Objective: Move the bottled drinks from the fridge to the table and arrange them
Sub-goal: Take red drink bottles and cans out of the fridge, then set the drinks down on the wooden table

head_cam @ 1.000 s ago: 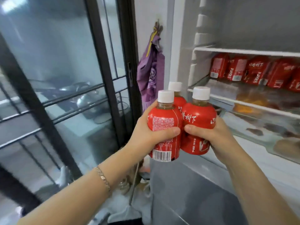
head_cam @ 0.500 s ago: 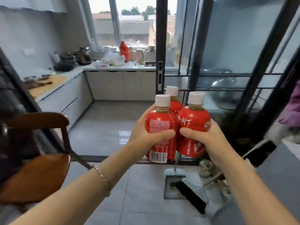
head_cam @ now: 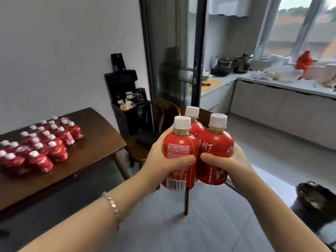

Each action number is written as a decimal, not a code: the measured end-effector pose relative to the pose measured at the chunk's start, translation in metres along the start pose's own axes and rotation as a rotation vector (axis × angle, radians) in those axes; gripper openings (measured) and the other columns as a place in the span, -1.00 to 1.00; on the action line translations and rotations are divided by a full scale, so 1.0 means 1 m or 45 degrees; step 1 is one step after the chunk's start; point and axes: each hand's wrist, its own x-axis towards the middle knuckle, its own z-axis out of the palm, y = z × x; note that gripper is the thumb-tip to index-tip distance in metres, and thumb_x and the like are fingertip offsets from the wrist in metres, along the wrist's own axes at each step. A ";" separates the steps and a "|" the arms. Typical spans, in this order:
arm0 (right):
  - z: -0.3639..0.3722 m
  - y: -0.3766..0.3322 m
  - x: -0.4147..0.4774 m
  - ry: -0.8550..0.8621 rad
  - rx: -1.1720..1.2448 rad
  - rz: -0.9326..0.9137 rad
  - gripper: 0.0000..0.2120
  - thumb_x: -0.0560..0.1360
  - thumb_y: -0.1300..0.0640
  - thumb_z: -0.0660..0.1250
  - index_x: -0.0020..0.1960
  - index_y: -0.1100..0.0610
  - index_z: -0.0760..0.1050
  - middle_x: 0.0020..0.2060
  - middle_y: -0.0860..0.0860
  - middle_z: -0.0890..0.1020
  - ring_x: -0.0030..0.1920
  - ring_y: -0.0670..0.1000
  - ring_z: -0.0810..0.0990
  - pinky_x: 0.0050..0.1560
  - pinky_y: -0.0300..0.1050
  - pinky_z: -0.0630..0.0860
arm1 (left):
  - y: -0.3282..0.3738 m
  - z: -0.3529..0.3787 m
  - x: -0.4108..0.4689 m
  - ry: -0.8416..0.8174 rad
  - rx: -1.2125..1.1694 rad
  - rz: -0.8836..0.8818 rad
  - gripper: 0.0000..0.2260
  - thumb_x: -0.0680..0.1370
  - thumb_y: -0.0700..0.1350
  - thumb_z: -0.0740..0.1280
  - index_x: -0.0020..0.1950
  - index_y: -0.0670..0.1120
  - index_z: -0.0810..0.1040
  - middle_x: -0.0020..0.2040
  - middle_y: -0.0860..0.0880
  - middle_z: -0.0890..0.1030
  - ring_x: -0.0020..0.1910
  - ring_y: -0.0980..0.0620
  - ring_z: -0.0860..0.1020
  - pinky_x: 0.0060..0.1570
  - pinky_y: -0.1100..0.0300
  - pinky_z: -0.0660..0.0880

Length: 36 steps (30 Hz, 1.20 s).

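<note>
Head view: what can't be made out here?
1. Back bottle: body hidden behind the two front bottles; whether left hand or right hand carries it is unclear.
2. Bottles on the table: blurred, cut by the left edge; count unknown. Table.
3. Dark container, lower right: blurred, cut by the right edge; contents unclear.

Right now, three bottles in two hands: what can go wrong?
1. The back bottle seems only wedged behind the front bottles held by the left grip and right grip; it may slip.
2. The chair stands near the table corner; a bump is possible.
3. Table bottles stand packed close; setting down could topple some.
</note>
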 end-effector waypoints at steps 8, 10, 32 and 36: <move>0.228 0.024 0.120 -0.478 0.038 0.025 -0.28 0.08 -0.06 0.61 0.15 -0.14 0.36 0.14 -0.02 0.57 0.16 0.04 0.57 0.24 0.17 0.47 | -0.015 -0.224 -0.038 0.409 0.071 -0.012 -0.43 0.23 -0.08 0.46 0.22 0.07 0.41 0.00 0.13 0.65 0.03 0.13 0.62 -0.09 0.33 0.54; 0.271 0.030 0.146 -0.575 0.025 0.006 -0.26 0.02 -0.12 0.61 0.13 -0.16 0.38 0.12 -0.04 0.59 0.14 0.02 0.59 0.22 0.12 0.49 | -0.023 -0.263 -0.043 0.503 0.083 -0.036 -0.48 0.24 -0.08 0.46 0.17 0.08 0.43 -0.04 0.15 0.66 -0.01 0.14 0.63 -0.10 0.32 0.54; 0.731 0.103 0.355 -1.373 0.028 0.062 -0.22 -0.01 -0.09 0.54 0.19 -0.06 0.42 0.01 -0.10 0.66 0.00 -0.12 0.65 -0.12 -0.26 0.59 | -0.105 -0.679 -0.096 1.223 0.100 -0.210 -0.19 0.08 0.20 0.57 0.24 0.03 0.36 0.00 0.19 0.64 0.06 0.15 0.60 -0.11 0.36 0.53; 0.831 0.137 0.354 -1.295 0.028 0.141 -0.22 -0.01 -0.09 0.55 0.19 -0.05 0.42 0.04 -0.07 0.65 0.03 -0.08 0.65 -0.02 -0.16 0.58 | -0.136 -0.784 -0.135 1.175 0.091 -0.313 -0.22 0.11 0.12 0.57 0.27 0.05 0.35 0.04 0.17 0.63 0.11 0.09 0.59 -0.06 0.31 0.54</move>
